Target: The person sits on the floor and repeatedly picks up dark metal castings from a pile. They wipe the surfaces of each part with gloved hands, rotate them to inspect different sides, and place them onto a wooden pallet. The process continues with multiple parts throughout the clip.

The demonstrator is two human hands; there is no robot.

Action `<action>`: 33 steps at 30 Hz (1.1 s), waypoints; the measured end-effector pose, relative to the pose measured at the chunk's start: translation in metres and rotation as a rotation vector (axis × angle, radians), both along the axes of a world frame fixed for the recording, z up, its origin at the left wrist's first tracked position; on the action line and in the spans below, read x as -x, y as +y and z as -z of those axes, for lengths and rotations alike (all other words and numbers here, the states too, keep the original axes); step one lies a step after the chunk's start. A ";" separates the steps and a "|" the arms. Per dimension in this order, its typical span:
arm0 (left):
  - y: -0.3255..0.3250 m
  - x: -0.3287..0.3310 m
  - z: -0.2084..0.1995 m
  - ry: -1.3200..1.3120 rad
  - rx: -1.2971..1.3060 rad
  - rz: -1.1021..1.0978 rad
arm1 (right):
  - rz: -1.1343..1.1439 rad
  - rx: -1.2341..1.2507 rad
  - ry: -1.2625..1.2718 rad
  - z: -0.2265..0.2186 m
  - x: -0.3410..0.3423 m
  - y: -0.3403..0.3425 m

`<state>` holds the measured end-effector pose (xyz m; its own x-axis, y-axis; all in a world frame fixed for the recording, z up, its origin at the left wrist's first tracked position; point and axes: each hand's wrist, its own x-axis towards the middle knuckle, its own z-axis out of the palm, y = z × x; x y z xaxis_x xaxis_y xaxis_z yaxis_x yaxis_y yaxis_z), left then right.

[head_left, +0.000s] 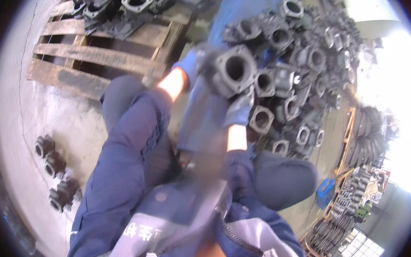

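Grey square-flanged metal casting: we are clasping it, blue-gloved left hand and blue-gloved right hand partly closed at opposite sides, presumably balancing its weight.

Right of held flanged casting: blocked, piled castings just beside it. Near side: free lane above blue surface, left knee and right knee flanking. Left hand has only a tight gap to slatted wooden pallet.

left hand and right hand seemingly hold a grey casting.
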<state>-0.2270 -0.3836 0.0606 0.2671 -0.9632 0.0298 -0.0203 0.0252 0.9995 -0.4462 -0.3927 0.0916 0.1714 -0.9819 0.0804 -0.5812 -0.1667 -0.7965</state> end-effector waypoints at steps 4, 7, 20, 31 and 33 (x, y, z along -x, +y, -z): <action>0.016 -0.018 -0.019 0.227 0.010 0.042 | 0.084 -0.125 -0.129 0.033 -0.005 -0.021; 0.036 -0.008 -0.055 0.217 0.034 0.057 | 0.159 -0.239 -0.269 0.065 0.007 -0.024; 0.053 -0.023 -0.117 -0.225 -0.178 0.096 | 0.136 -1.008 -0.512 0.130 -0.046 0.124; 0.122 -0.071 -0.227 -0.116 -0.300 -0.262 | -0.507 -0.774 0.540 0.067 -0.190 0.103; 0.134 -0.066 -0.253 -0.013 -0.377 -0.336 | -0.530 -0.753 0.625 0.071 -0.203 0.105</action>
